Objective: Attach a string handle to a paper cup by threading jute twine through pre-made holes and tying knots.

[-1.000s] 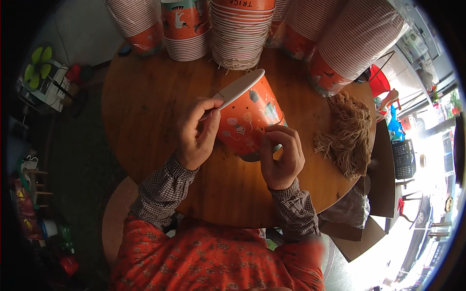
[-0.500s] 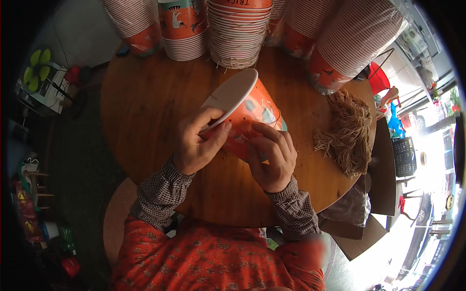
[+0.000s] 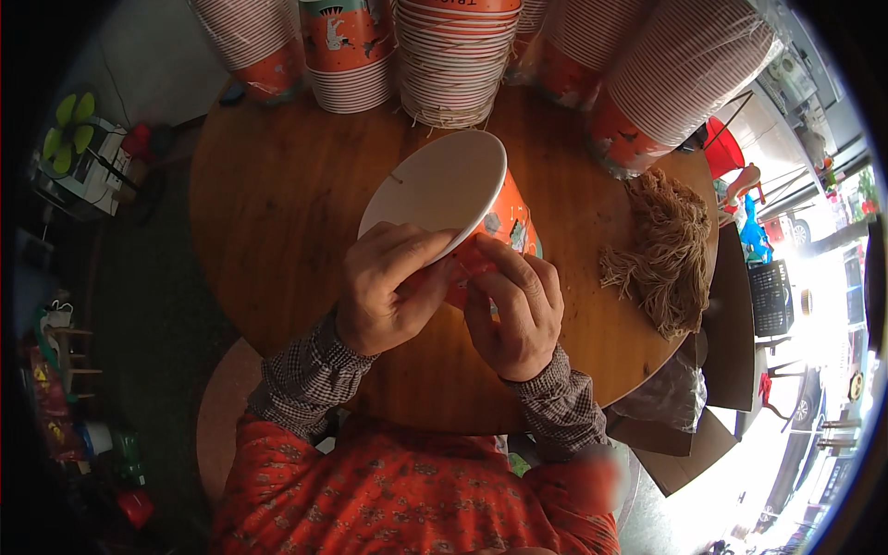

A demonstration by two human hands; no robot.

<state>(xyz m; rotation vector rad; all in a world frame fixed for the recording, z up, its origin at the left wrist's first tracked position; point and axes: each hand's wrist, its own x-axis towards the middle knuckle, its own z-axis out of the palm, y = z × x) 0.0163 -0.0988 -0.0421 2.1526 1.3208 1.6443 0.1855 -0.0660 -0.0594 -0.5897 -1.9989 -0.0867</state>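
An orange paper bucket [image 3: 511, 211] with a white inside and printed figures is tilted above the table, its mouth facing up and to the left. My left hand [image 3: 388, 287] is closed on its near rim, fingers inside and thumb outside. My right hand [image 3: 513, 305] is pinched against the outer wall just below the rim, close to the left fingertips. Whatever lies between the right fingertips is too small to make out. A short end of tan cord [image 3: 396, 176] sticks out of the bucket's inner wall on the far left side.
A round wooden table [image 3: 277, 231] lies beneath my hands. A heap of tan cords [image 3: 668, 254] rests at its right. Stacked orange buckets [image 3: 458, 74] line the far edge, alongside plastic-wrapped stacks [image 3: 680, 83]. Open cardboard [image 3: 661, 453] and clear plastic [image 3: 671, 398] sit by the right edge.
The bucket has turned so that more of its white inside shows. My left fingers have shifted along the rim toward the right hand, which has moved up closer to the rim.
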